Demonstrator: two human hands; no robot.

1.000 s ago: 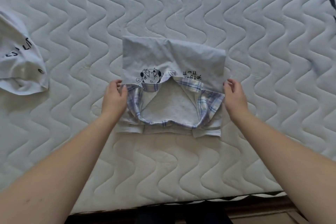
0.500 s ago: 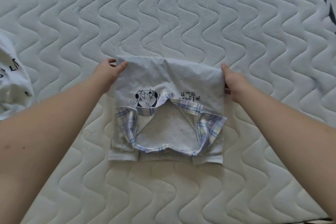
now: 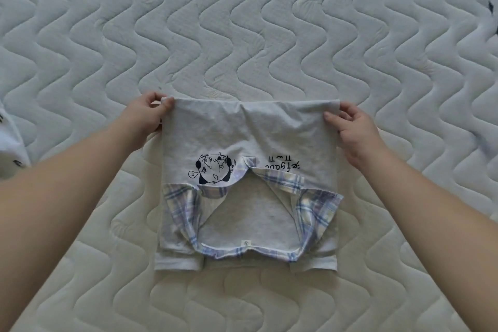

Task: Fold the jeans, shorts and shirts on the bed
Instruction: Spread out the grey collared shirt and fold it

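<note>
I've got the light grey cotton shirt with plaid collar lying partly folded mid-frame on the white quilted bed, cartoon print and text upside down to me. My left hand at the shirt's upper-left corner: thumb and fingers closed in a pinch grip on the far edge. Right hand at the upper-right corner, same deal, fingers curled round the fabric w/ thumb on top. Far left edge of frame: a white garment with black lettering, mostly cut off.
</note>
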